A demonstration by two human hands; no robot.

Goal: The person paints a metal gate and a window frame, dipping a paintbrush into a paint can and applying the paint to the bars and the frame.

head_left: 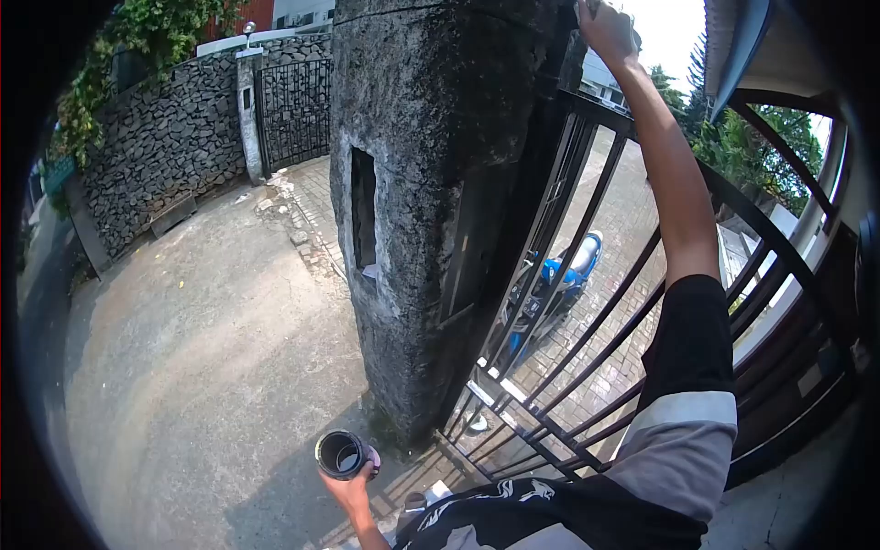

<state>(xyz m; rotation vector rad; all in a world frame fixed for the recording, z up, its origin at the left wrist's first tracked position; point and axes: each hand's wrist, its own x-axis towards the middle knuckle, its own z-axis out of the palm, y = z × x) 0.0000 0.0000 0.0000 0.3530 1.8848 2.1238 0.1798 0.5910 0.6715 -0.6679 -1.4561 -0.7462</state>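
Note:
My left hand (348, 490) is wrapped around a round, dark, open can (343, 453), held low in front of the pillar. Its rim looks smeared, and a greyish surface shows inside. My right hand (610, 31) is raised high at the top edge of the view, beside the upper corner of the weathered concrete pillar (394, 229). Its fingers are curled, but the frame edge cuts them off partly, so what they hold cannot be made out. Below that arm stands a black metal gate (587, 335) with slanting bars.
Behind the gate bars, a blue motorbike (568, 270) is parked on paving. A narrow slot (364, 206) opens in the pillar's side. Across the concrete driveway (211, 367) are a stone wall (165, 137) and another black gate (295, 110). A roof edge (741, 55) hangs at upper right.

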